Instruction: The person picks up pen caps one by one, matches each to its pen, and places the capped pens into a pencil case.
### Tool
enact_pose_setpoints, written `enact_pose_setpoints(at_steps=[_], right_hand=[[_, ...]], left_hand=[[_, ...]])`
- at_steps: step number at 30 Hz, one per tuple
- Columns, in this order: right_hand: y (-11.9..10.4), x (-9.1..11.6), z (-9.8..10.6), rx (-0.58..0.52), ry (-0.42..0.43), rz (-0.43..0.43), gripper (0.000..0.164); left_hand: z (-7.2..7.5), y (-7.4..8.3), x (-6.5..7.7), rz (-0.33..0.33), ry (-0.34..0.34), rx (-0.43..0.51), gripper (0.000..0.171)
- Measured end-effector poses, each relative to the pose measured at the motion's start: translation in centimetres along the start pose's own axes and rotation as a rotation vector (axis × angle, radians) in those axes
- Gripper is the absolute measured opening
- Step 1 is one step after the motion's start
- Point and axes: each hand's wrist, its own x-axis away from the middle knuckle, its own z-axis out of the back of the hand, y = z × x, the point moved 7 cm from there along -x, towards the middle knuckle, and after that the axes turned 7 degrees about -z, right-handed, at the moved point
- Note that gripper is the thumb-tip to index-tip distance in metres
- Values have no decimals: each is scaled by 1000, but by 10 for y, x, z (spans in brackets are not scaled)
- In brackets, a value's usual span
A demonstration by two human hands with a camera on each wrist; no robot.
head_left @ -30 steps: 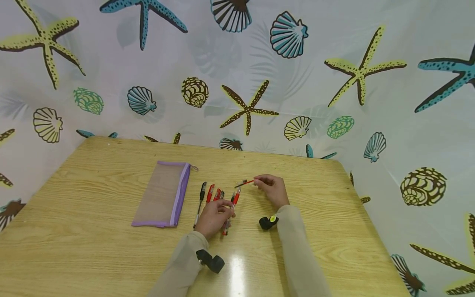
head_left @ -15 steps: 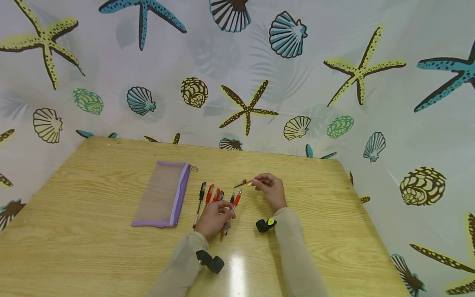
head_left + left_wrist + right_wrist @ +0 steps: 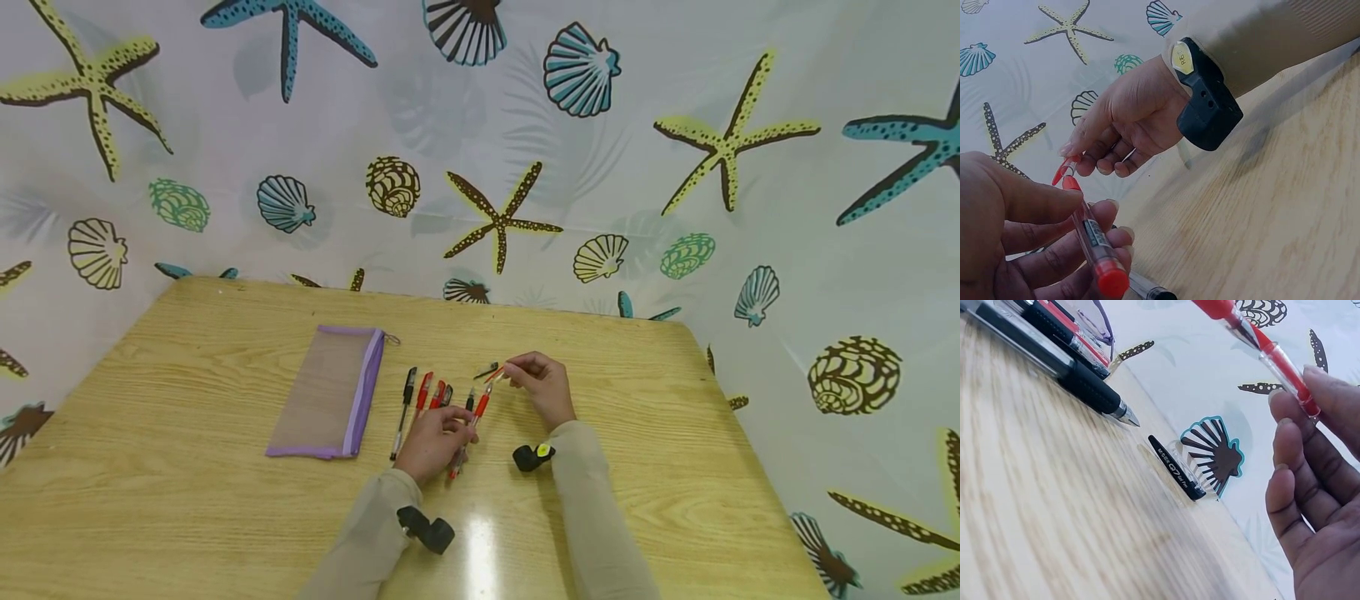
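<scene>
My left hand [image 3: 433, 442] pinches a red gel pen [image 3: 482, 406] by its clear barrel, tip pointing away and slightly to the right. Between thumb and fingertips my right hand [image 3: 543, 387] holds a clear pen cap with a red clip [image 3: 1288, 375]. In the right wrist view, the cap's mouth is at the red pen's metal tip; how far the tip is inside is hard to tell. Beside the left hand lies an uncapped black pen [image 3: 1094, 387], tip bare. A loose black-clipped cap [image 3: 1172, 465] rests on the table beyond that pen.
Left of the left hand lie a capped black pen [image 3: 408, 392], red pens [image 3: 424, 387] and another black-capped pen [image 3: 447, 394]. Further left is a mesh zip pouch [image 3: 366, 392] with purple edging. A shell-printed cloth [image 3: 450, 125] hangs behind the wooden table [image 3: 187, 500].
My right hand has moved left and slightly down, bringing the red-clipped cap to the red pen's tip. The left hand has stayed nearly still, with the pen tilting slightly right.
</scene>
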Motion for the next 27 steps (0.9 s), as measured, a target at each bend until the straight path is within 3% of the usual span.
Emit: enact_pose_setpoints(at_steps=[15, 27], right_hand=[[-4, 2, -9, 61, -57, 16, 32], [-2, 5, -16, 39, -91, -27, 31]], left_hand=[[0, 2, 1, -19, -1, -2, 26], [-1, 4, 2, -31, 18, 14, 26]])
